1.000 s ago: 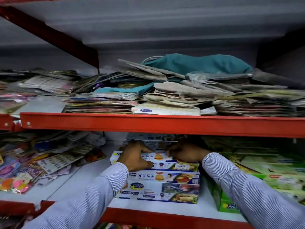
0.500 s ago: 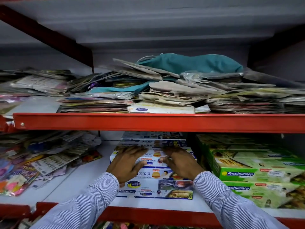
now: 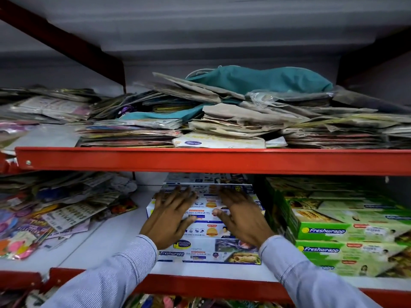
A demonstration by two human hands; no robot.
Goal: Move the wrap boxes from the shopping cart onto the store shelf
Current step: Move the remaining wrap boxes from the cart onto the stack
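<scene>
I pressed my left hand and right hand, fingers spread flat, on blue boxes stacked on the shelf; cart unseen.

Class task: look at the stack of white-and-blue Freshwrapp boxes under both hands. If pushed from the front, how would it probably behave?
The white-and-blue Freshwrapp boxes look like stiff cartons with flat faces, so they probably slide rather than roll. The upper boxes sit unevenly, so they may shift separately. The left hand and right hand lie flat on top, likely steadying them.
</scene>
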